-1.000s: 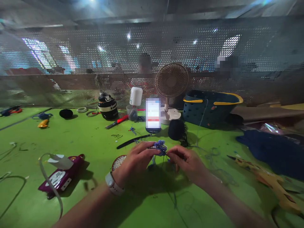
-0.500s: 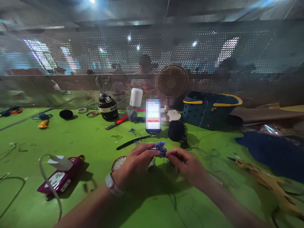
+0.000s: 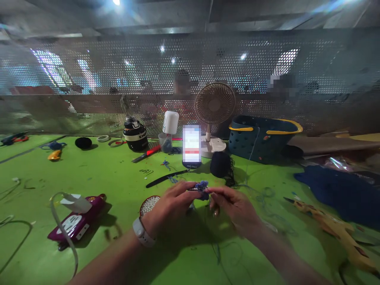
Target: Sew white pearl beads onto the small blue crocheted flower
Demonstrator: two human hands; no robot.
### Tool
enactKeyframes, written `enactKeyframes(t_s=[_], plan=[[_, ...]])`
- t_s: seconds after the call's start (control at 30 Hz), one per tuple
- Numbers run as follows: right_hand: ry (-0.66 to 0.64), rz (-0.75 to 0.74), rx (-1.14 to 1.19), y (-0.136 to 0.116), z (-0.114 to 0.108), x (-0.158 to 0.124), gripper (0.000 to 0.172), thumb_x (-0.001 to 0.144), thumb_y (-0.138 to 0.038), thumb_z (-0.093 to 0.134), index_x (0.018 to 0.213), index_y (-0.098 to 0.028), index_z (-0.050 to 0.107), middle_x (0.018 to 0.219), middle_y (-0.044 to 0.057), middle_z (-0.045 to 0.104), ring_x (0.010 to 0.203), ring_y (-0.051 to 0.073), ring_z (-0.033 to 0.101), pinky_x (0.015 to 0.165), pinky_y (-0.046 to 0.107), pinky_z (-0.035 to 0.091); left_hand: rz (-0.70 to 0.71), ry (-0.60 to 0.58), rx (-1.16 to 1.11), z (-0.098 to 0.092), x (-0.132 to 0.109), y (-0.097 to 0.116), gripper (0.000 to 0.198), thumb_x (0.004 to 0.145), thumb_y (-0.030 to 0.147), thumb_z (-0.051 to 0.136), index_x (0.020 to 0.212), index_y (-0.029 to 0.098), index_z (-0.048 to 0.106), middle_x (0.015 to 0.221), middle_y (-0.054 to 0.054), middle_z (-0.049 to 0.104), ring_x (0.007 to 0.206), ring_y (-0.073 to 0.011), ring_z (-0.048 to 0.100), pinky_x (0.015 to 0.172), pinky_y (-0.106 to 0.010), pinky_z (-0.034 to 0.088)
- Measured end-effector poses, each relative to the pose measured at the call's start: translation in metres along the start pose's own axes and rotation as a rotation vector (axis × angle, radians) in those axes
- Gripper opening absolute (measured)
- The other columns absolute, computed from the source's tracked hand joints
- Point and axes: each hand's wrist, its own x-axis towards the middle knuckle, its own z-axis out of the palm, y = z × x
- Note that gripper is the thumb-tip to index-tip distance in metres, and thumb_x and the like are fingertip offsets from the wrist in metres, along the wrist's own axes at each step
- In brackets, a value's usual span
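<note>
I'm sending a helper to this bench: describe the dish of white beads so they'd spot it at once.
On the green table, find the left hand, with a white watch at its wrist. Beside that hand, partly hidden by it, sits a round dish, set apart by its red rim and white, pearl-like beads.

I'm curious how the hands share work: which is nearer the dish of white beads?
The left hand, with the pale watch on its wrist. It partly hides the bead dish; the right hand is across the blue piece.
</note>
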Motion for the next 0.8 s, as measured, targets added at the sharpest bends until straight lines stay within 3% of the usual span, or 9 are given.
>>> enactKeyframes(t_s=[0.1,0.27,0.4,0.57,0.67,0.8], plan=[[0.031,-0.015,0.033,-0.011,0.000,-0.001,0.027,0.082,-0.048,0.066,0.084,-0.021,0.065,0.064,-0.001,0.065,0.058,0.012,0.061,0.059,0.025,0.052,0.003,-0.039,0.050,-0.003,0.001,0.000,0.031,0.090,0.012,0.054,0.119,0.022,0.060,0.122,-0.012,0.062,0.107,-0.0217,0.063,0.088,-0.041,0.057],[0.267,-0.040,0.045,-0.016,-0.013,0.007,0.028,0.074,-0.049,0.074,0.082,-0.023,0.066,0.078,0.001,0.070,0.077,0.015,0.065,0.073,0.028,0.051,0.066,-0.085,0.218,-0.007,-0.004,-0.012,0.031,0.091,0.011,0.051,0.120,0.021,0.059,0.123,-0.011,0.062,0.106,-0.0216,0.062,0.089,-0.044,0.056],[0.465,-0.066,0.268,-0.019,-0.030,0.020,0.037,0.059,-0.050,0.084,0.075,-0.024,0.064,0.077,-0.002,0.068,0.072,0.012,0.062,0.065,0.024,0.049,0.149,-0.129,0.359,-0.012,-0.004,-0.016,0.033,0.092,0.008,0.048,0.121,0.020,0.057,0.125,-0.011,0.060,0.106,-0.0219,0.061,0.089,-0.043,0.055],[0.581,-0.078,0.343,-0.054,-0.044,0.025,0.046,0.048,-0.052,0.087,0.066,-0.023,0.056,0.057,-0.007,0.055,0.055,0.010,0.054,0.056,0.024,0.048,0.189,-0.119,0.429,-0.021,0.002,-0.013,0.034,0.092,0.005,0.042,0.118,0.020,0.058,0.122,-0.010,0.061,0.102,-0.0202,0.061,0.083,-0.039,0.056],[0.582,-0.092,0.254,-0.083,-0.060,0.019,0.046,0.050,-0.053,0.085,0.068,-0.024,0.054,0.051,-0.009,0.045,0.044,0.008,0.041,0.049,0.027,0.043,0.165,-0.159,0.424,-0.030,0.004,-0.010,0.035,0.093,0.006,0.041,0.120,0.020,0.057,0.125,-0.011,0.060,0.104,-0.0206,0.060,0.086,-0.041,0.055],[0.576,-0.112,0.165,-0.111,-0.095,0.007,0.042,0.061,-0.050,0.082,0.063,-0.025,0.049,0.052,-0.007,0.039,0.042,0.006,0.031,0.045,0.028,0.027,0.188,-0.170,0.412,-0.045,0.006,0.000,0.036,0.093,0.009,0.041,0.124,0.021,0.054,0.127,-0.011,0.059,0.107,-0.0221,0.059,0.087,-0.042,0.054]])
